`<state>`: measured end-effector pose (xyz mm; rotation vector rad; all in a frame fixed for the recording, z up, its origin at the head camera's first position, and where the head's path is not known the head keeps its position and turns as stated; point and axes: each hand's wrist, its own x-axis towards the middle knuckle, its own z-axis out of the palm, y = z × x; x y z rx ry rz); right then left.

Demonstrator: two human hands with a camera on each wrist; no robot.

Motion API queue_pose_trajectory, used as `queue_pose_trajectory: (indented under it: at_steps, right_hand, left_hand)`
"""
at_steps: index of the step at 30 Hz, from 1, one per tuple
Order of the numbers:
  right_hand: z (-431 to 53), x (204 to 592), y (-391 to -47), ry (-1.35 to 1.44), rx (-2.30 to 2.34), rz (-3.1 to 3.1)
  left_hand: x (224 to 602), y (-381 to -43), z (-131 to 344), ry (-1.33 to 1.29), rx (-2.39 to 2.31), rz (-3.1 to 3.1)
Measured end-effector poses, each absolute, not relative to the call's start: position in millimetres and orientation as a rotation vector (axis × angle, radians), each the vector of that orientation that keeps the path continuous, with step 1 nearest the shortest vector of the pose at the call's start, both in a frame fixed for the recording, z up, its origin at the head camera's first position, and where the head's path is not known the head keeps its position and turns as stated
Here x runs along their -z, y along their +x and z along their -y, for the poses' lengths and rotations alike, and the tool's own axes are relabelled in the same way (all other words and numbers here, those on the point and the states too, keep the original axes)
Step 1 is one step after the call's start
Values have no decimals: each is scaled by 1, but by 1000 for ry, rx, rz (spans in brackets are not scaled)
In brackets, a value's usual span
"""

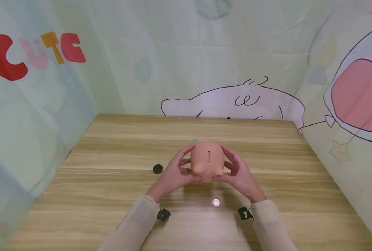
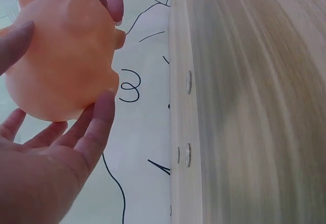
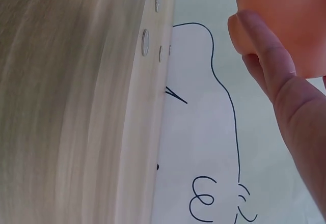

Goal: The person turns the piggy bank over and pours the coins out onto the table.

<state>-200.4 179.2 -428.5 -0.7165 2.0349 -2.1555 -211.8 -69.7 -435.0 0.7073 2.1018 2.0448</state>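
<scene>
An orange piggy bank (image 1: 208,161) with a coin slot on top is held above the wooden table (image 1: 110,195) between both hands. My left hand (image 1: 176,172) grips its left side, fingers curled round it. My right hand (image 1: 237,172) grips the right side. In the left wrist view the piggy bank (image 2: 61,61) fills the upper left, with the left hand's fingers (image 2: 97,127) on it. The right wrist view shows a corner of the piggy bank (image 3: 285,20) and one of the right hand's fingers (image 3: 275,66) against it.
A silver coin (image 1: 216,203) lies on the table below the hands. Another coin (image 1: 195,141) sits behind the bank, one more coin (image 1: 179,118) near the far edge. A small black round object (image 1: 157,168) lies left of the hands. Printed fabric walls enclose the table.
</scene>
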Motion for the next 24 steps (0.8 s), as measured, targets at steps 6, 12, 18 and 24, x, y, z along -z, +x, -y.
queue_pose_trajectory:
  at_steps: [6,12,18,24]
  right_hand:
    - [-176,430,-199,-847,2172,-2048]
    - [-172,433,-199,-952,2204,-2073]
    - [-171,434,-197,-911,2201,-2090]
    - [-173,436,-197,-878,2177,-2086]
  left_hand:
    - [435,-212,69,804,-2039,-2193]
    - [435,-211,66,884,-2074,-2191]
    - [437,-210,66,870,-2070,-2203]
    - [437,-209,67,825,-2016,-2226]
